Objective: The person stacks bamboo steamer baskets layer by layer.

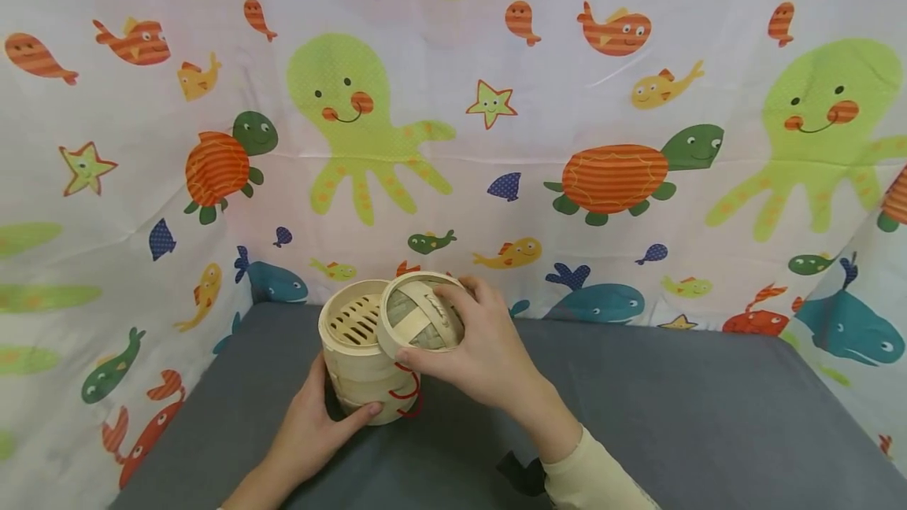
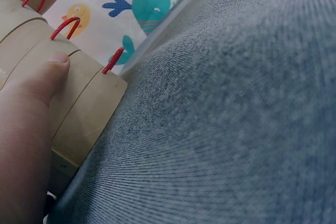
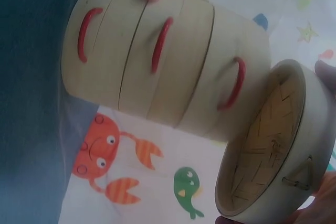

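A round bamboo steamer [image 1: 368,384] of stacked tiers stands on the grey cloth, its slatted top tier uncovered. My left hand [image 1: 306,427] grips it low on the left side, the thumb across the front. My right hand [image 1: 492,349] holds the woven bamboo lid [image 1: 411,321] by its edge, thumb at the near rim and fingers over the far side. The lid is tilted beside the steamer's upper right rim. In the right wrist view, the lid's woven underside [image 3: 268,135] faces the steamer, and three red loops [image 3: 163,45] run along the tiers.
A dark grey ribbed cloth [image 1: 673,415] covers the table. Behind and at both sides hangs a white curtain [image 1: 439,203] printed with sea animals. A small black item [image 1: 520,474] lies beside my right sleeve [image 1: 595,474].
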Demonstrator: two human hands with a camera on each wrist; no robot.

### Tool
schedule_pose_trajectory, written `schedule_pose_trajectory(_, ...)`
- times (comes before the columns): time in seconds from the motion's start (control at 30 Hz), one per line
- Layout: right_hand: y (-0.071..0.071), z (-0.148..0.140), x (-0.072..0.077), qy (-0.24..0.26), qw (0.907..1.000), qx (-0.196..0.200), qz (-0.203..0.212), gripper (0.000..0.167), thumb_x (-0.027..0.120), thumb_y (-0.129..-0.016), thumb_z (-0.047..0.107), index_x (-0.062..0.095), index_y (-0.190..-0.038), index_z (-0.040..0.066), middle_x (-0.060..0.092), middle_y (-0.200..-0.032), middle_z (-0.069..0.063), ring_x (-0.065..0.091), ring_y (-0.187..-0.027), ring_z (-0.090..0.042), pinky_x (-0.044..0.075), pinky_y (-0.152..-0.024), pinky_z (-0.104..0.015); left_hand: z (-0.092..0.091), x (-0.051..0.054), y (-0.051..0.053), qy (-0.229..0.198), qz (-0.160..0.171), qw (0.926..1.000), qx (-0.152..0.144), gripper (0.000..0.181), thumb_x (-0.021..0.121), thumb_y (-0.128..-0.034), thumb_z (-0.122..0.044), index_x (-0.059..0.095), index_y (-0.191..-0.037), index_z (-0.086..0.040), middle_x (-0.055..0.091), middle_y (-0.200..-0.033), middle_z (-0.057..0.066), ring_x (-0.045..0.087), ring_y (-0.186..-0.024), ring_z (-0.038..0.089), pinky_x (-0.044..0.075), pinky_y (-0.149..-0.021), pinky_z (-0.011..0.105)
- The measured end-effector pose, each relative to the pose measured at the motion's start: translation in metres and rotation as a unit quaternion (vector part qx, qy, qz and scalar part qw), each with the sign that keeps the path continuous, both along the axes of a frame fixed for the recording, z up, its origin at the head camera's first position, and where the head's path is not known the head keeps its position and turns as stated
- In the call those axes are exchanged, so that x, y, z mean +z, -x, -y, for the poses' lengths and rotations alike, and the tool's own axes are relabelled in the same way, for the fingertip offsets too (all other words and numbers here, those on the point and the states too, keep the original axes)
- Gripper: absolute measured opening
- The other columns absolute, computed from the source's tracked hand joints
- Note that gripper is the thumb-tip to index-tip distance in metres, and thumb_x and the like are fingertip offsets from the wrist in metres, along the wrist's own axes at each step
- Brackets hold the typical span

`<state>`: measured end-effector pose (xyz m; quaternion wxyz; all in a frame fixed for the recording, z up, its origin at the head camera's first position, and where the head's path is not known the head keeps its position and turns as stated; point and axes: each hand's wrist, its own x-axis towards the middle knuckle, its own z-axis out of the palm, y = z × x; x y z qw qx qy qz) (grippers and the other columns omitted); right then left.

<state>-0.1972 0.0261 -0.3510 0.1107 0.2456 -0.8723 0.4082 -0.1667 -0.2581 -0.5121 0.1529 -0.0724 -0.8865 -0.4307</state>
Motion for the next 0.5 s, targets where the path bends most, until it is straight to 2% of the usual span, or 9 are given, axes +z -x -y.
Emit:
schedule_pose_trajectory(0.2,0.004,0.014,-0.003,-0.004,0.9999,0.007,0.01,0.09,0.091,-0.076,0.068,0.067,-0.15,0.024,0.045,-0.16,-0.015,0.04,-0.146,-0.041,0.049,-0.102,-0.066,-0.001,-0.002,-0.001,0.004,-0.008,1.0,0.001,0.12,0.092,-0.0876,-0.053,0.018,-0.175,-0.016,0.041,-0.169,0.019,0.048,-0.149,0.041,0.042,-0.114,0.069)
schedule_pose_trajectory(0.5,0.008,0.032,-0.002,-0.021,0.9997,0.006,-0.011,0.093,0.091,-0.075,0.069,0.065,-0.151,0.022,0.047,-0.157,-0.014,0.042,-0.143,-0.038,0.049,-0.102,-0.063,-0.002,0.0,-0.001,0.004,-0.014,0.9999,-0.004,0.119,0.093,-0.0879,-0.051,0.019,-0.175,-0.016,0.042,-0.168,0.021,0.05,-0.147,0.042,0.043,-0.113,0.069)
